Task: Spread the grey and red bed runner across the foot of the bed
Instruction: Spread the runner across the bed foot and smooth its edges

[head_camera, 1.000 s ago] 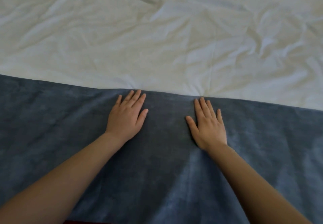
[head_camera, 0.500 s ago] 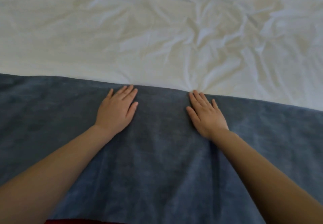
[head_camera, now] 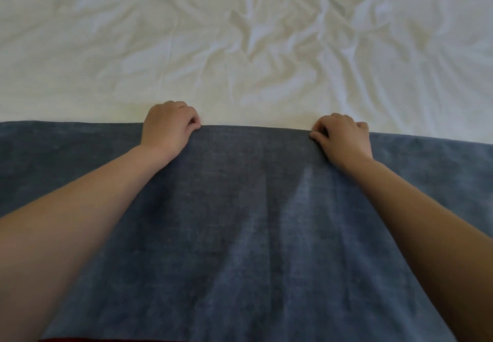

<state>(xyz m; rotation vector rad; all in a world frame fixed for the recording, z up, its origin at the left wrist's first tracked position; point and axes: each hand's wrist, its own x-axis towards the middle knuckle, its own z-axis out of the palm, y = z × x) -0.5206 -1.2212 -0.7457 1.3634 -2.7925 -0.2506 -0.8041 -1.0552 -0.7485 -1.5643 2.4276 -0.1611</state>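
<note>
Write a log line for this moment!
left hand: grips bed runner far edge | right hand: grips same edge | bed runner: lies over white sheet

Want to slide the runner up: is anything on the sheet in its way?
Nothing visible. The left hand and right hand grip the runner at its far edge; the white sheet beyond shows only wrinkles.

- A white, crumpled fabric bed sheet (head_camera: 128, 56) spans the upper part of the view, from the left edge to the right edge.
- Its creases are densest in the upper middle and on the right, where sharp ridges fan out in several directions.
- Its left part lies smoother, with only broad, shallow folds.
- Its nearest strip, at the middle, is almost flat and faintly yellowish.
</note>
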